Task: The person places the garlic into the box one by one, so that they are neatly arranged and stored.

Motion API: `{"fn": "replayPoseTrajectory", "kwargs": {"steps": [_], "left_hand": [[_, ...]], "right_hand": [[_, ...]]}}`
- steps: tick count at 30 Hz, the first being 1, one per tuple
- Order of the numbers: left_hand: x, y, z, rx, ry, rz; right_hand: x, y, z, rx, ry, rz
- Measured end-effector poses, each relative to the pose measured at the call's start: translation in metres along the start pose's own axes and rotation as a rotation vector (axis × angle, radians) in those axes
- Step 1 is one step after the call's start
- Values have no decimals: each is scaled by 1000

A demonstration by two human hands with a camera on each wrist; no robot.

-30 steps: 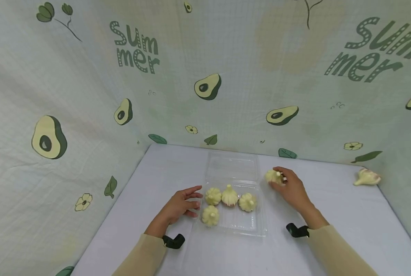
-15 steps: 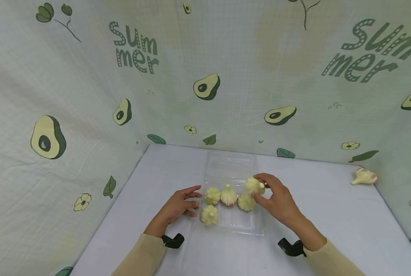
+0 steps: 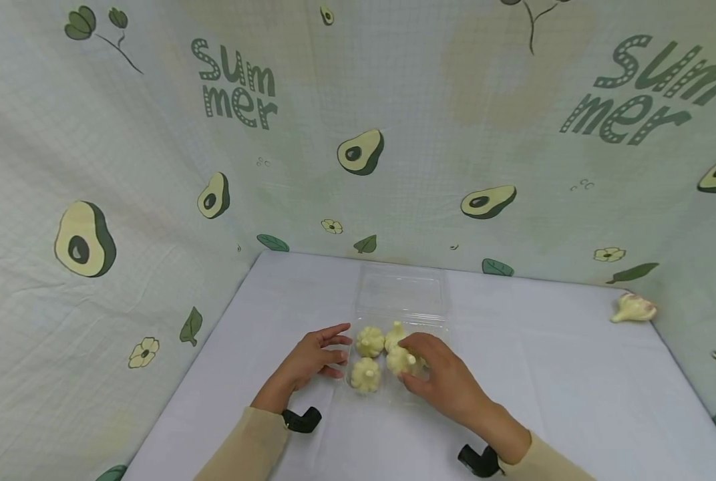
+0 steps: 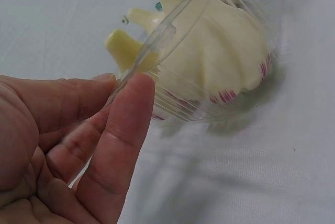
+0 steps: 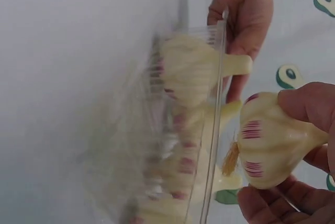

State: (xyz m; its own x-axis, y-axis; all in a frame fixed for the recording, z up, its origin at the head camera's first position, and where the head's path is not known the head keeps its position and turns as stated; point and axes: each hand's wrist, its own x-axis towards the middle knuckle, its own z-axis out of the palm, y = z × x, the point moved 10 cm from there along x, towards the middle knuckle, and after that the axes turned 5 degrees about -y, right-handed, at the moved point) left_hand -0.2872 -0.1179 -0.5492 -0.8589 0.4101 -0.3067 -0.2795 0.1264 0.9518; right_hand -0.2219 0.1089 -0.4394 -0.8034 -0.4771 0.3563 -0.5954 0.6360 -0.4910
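My right hand (image 3: 448,381) holds a garlic bulb (image 3: 399,361) between thumb and fingers, over the clear plastic clamshell box (image 5: 218,109). In the right wrist view the bulb's roots and purple streaks face the box wall. Thumb and finger of my left hand (image 3: 311,361) pinch the box's rim at its left side, as the left wrist view shows. Inside the box sit a bulb (image 3: 370,341) at the back left, another bulb (image 3: 365,375) in front of it, and a bulb (image 3: 396,331) beside them. One more bulb there is mostly hidden behind my right hand.
The box's clear lid (image 3: 402,290) lies folded back behind it on the white-covered table (image 3: 538,334). A loose garlic bulb (image 3: 633,308) lies at the table's far right corner. Printed cloth walls (image 3: 418,200) rise behind and at the sides.
My right hand has carried the garlic bulb leftward and nearer, from right of the lid to over the middle of the box. The left hand has stayed at the rim.
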Motion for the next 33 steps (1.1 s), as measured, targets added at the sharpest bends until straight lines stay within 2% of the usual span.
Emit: {"fn": "replayPoseTrajectory", "kwargs": {"steps": [6, 15, 25, 33], "left_hand": [[-1, 1, 1, -4, 1, 2], [0, 0, 1, -7, -2, 4], [-1, -1, 2, 3, -8, 14], [-2, -1, 3, 0, -3, 8]], "right_hand": [[-4, -6, 18, -7, -63, 35], [-7, 7, 34, 11, -133, 171], [-6, 15, 42, 46, -162, 214], [-6, 26, 48, 117, -185, 316]]}}
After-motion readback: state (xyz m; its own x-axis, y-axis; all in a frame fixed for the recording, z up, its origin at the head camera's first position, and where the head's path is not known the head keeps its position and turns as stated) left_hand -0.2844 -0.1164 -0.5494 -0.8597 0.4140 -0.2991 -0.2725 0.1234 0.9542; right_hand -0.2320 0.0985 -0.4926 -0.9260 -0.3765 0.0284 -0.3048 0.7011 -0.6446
